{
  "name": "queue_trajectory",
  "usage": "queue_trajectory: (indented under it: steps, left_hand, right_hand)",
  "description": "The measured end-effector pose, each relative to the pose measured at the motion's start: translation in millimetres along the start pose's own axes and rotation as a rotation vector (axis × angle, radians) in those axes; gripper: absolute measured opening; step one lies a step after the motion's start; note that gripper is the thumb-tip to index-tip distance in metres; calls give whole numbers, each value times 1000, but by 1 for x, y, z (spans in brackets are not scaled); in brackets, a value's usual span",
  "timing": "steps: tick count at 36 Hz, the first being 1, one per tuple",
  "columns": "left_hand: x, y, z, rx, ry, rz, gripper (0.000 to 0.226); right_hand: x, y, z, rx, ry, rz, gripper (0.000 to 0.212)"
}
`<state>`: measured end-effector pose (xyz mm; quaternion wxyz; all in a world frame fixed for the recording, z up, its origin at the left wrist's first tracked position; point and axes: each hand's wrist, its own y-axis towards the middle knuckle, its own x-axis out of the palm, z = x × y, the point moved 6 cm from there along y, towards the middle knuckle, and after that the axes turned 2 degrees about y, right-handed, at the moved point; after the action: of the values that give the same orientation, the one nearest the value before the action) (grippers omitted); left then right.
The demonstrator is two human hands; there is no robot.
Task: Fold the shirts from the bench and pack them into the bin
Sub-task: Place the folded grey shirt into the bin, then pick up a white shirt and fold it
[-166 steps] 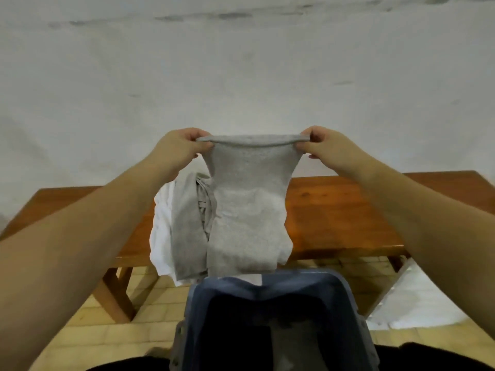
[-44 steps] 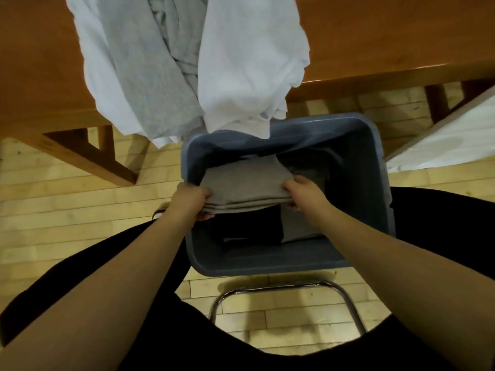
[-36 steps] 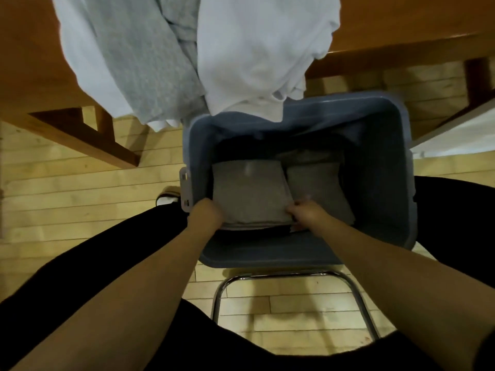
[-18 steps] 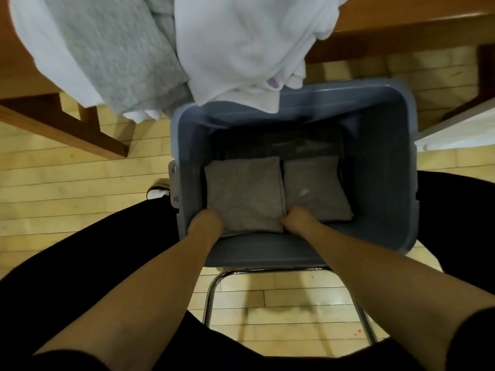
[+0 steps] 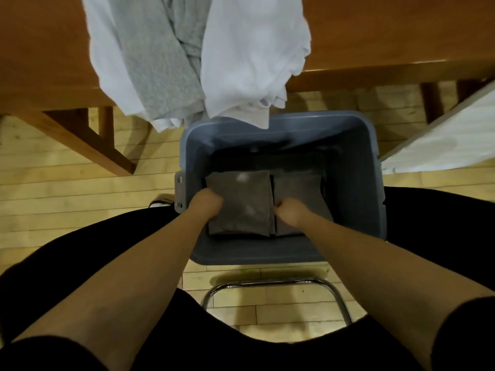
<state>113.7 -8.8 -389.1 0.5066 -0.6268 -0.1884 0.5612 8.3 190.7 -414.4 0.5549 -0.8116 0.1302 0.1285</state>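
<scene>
Pale wood floor runs under everything, with a wooden bench across the top of the view. Inside the blue bin, the left hand curls its fingers round the left edge of a folded grey shirt, and the right hand is curled at that shirt's right edge; whether it grips the cloth I cannot tell. A second folded shirt lies just beside the first, touching it, toward the bin's right wall. Both sit against the near wall; the far part of the bin's bottom is dark and bare. On the bench, a grey shirt and a white shirt hang over the front edge, the white one's hem dipping past the bin's far rim. A chrome chair frame shows below the bin, between black-clad legs. White cloth lies at the right.
</scene>
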Motion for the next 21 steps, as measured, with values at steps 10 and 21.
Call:
queue_trajectory:
  steps: [10,21]
  left_hand:
    - [-75,-84,43,295,-309,284,7]
    - [-152,-165,94,606,-193,793,13]
  right_hand:
    - [-71,-73,-58,-224,-131,252,19]
    - [-177,-162,-139,-649,-280,757,19]
